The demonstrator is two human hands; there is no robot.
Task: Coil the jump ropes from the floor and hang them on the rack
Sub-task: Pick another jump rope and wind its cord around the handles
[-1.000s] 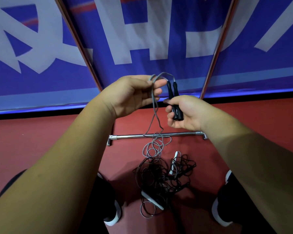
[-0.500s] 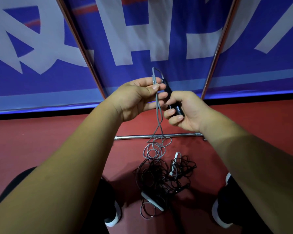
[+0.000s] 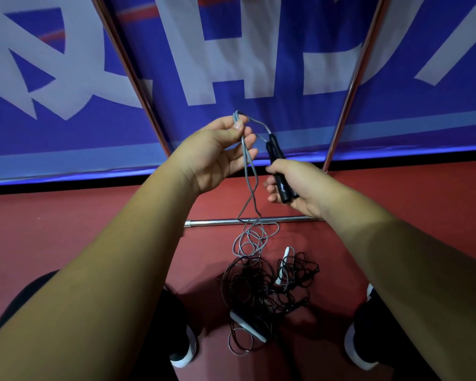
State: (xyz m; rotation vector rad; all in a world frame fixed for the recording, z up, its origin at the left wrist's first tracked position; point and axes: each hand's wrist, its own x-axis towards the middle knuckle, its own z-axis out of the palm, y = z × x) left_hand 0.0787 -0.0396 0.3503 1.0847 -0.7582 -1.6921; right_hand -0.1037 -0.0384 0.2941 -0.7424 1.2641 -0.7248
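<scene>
My right hand (image 3: pixel 300 185) grips the two black handles (image 3: pixel 278 166) of a grey jump rope (image 3: pixel 248 171), held side by side and pointing up and away. My left hand (image 3: pixel 217 152) pinches a fold of that grey cord between thumb and fingers, just left of the handles. From there two strands drop and end in loose loops on the red floor. Below them lies a tangled pile of black jump ropes (image 3: pixel 261 287) with white handles (image 3: pixel 248 325). The metal rack's two uprights (image 3: pixel 349 89) rise on either side, and its base bar (image 3: pixel 248 221) lies across the floor.
A blue banner with large white lettering (image 3: pixel 231 64) covers the wall behind the rack. My two shoes (image 3: pixel 184 350) stand on the red floor on either side of the rope pile.
My hands came close together half a second ago and have now drawn slightly apart. The left hand lifted the grey cord fold higher; the handles tilted away in my right hand.
</scene>
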